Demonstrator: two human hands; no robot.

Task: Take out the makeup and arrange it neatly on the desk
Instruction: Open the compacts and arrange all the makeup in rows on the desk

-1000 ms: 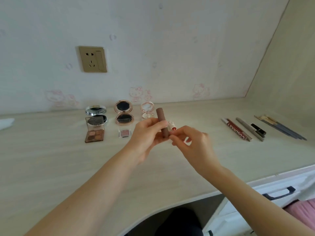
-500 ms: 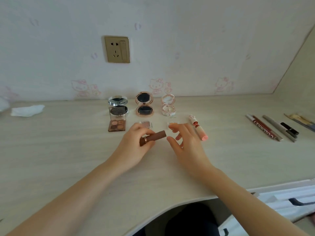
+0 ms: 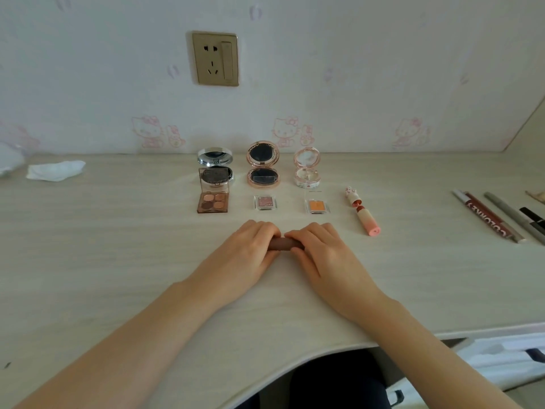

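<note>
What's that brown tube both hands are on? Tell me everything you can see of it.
The brown tube is a slim cylinder with a smooth, matte, plastic-looking surface, likely a lipstick. It lies on its side, running left to right, on the pale wood-grain desk in front of the rows of compacts and palettes. Only its middle shows: the left hand covers one end and the right hand the other, fingers curled over it. No cap seam or label is visible.

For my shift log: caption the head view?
Both hands grip a brown tube on the desk, before rowed compacts.
</note>
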